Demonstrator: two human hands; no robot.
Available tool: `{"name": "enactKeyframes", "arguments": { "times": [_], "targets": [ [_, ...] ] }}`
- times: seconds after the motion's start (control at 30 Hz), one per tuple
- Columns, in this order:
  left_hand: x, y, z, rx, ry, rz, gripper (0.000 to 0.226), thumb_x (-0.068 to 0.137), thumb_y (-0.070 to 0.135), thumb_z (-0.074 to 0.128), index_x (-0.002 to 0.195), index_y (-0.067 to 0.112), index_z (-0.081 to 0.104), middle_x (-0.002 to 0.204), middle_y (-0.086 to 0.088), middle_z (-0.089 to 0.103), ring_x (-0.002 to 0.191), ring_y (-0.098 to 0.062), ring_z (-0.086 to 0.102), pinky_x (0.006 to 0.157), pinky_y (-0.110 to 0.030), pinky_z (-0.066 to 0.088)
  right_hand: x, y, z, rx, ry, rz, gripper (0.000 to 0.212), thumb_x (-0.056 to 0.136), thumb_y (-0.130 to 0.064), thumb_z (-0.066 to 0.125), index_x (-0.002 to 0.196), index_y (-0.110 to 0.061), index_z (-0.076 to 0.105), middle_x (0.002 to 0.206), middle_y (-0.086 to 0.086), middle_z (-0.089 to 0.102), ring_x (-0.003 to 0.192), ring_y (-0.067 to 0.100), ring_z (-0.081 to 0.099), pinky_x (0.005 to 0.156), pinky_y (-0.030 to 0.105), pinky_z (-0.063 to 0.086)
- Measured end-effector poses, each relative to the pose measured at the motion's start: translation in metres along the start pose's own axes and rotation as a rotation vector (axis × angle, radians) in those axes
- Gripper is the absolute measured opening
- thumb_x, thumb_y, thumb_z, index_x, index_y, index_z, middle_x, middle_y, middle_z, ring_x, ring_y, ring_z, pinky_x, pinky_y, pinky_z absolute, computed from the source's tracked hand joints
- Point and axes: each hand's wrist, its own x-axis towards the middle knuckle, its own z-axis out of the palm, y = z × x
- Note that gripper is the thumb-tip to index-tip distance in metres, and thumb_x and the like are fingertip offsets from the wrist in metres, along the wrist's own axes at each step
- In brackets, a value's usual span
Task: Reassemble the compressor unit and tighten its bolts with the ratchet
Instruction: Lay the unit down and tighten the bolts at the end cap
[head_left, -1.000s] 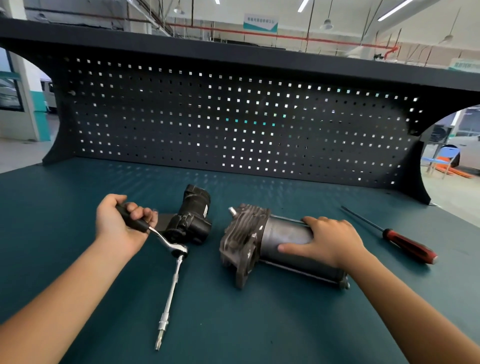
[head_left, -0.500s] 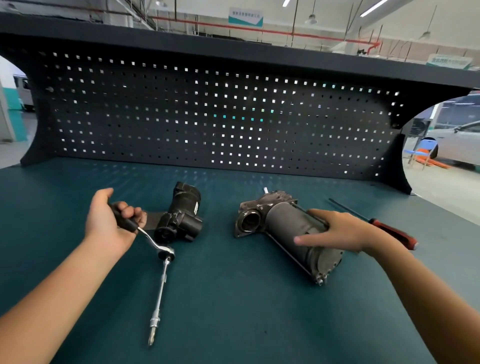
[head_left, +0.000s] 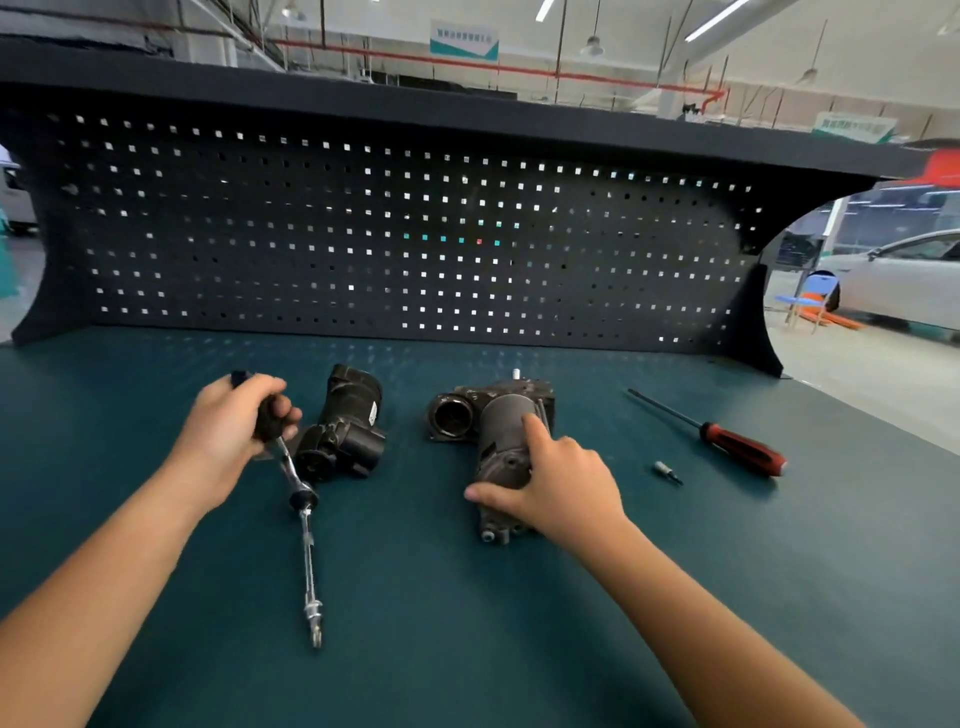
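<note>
Teal workbench (head_left: 467, 649) backed by a black pegboard (head_left: 363, 234); beyond it at right, a white car (head_left: 909, 280).

Head view: grips the black handle of the ratchet (head_left: 303, 500) in the left hand (head_left: 228, 431), fingers curled tight round it, extension bar (head_left: 310, 571) running toward the camera. Just beside those knuckles lies a black housing (head_left: 348, 431), apart from the compressor body (head_left: 498, 421). Holds that body's near end with the right hand (head_left: 561, 493): thumb pressed to its left flank, index finger laid along the cylinder, other fingers hidden. Further right, well apart, lie a small bit (head_left: 667, 473) and a red-handled screwdriver (head_left: 737, 452).
</note>
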Motion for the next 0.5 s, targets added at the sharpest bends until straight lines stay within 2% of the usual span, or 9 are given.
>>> {"name": "enactKeyframes", "arguments": {
  "times": [0.13,0.2,0.27,0.33,0.43,0.5],
  "targets": [
    [-0.007,-0.001,-0.006,0.197,-0.011,0.102,0.017,0.095,0.017,0.048,0.077,0.016,0.049,0.048,0.006,0.061,0.069,-0.027,0.059,0.074,-0.042,0.048,0.004,-0.004,0.008,0.152,0.001,0.055,0.102,0.071,-0.074,0.055,0.147,-0.031,0.004,0.116,0.014,0.051,0.103,0.033,0.056,0.069,0.032,0.039],
    [-0.011,-0.003,-0.010,0.266,-0.041,0.138,0.014,0.095,0.022,0.049,0.081,0.018,0.051,0.054,0.004,0.065,0.075,-0.027,0.062,0.077,-0.043,0.047,-0.002,0.005,0.011,0.344,-0.010,0.062,0.101,0.073,-0.069,0.058,0.147,-0.035,-0.002,0.125,0.011,0.049,0.111,0.030,0.052,0.078,0.033,0.041],
    [-0.014,-0.006,-0.011,0.334,-0.069,0.169,0.012,0.094,0.025,0.049,0.085,0.019,0.053,0.060,0.003,0.068,0.075,-0.020,0.064,0.071,-0.037,0.048,-0.013,0.019,0.015,0.526,-0.021,0.070,0.103,0.073,-0.059,0.065,0.147,-0.035,-0.003,0.135,0.001,0.047,0.121,0.023,0.048,0.087,0.029,0.040],
    [-0.016,-0.010,-0.009,0.406,-0.110,0.173,0.010,0.094,0.023,0.050,0.087,0.017,0.055,0.064,0.002,0.070,0.072,-0.013,0.065,0.064,-0.032,0.045,-0.024,0.032,0.021,0.589,-0.076,0.105,0.105,0.074,-0.053,0.069,0.148,-0.033,-0.002,0.138,-0.002,0.048,0.124,0.017,0.046,0.090,0.024,0.039],
    [-0.019,-0.014,-0.005,0.513,-0.176,0.174,0.010,0.092,0.017,0.053,0.086,0.012,0.057,0.067,-0.003,0.071,0.078,-0.021,0.065,0.076,-0.040,0.047,-0.026,0.044,0.025,0.628,-0.108,0.188,0.104,0.072,-0.053,0.071,0.149,-0.027,0.006,0.140,-0.001,0.046,0.128,0.016,0.043,0.093,0.022,0.036],
    [-0.022,-0.015,-0.004,0.537,-0.170,0.212,0.010,0.092,0.017,0.053,0.083,0.013,0.057,0.064,-0.003,0.069,0.076,-0.022,0.065,0.076,-0.037,0.046,-0.025,0.043,0.026,0.624,-0.106,0.197,0.097,0.074,-0.053,0.069,0.149,-0.024,0.014,0.138,-0.001,0.048,0.126,0.015,0.044,0.090,0.019,0.035]
  ]
}}
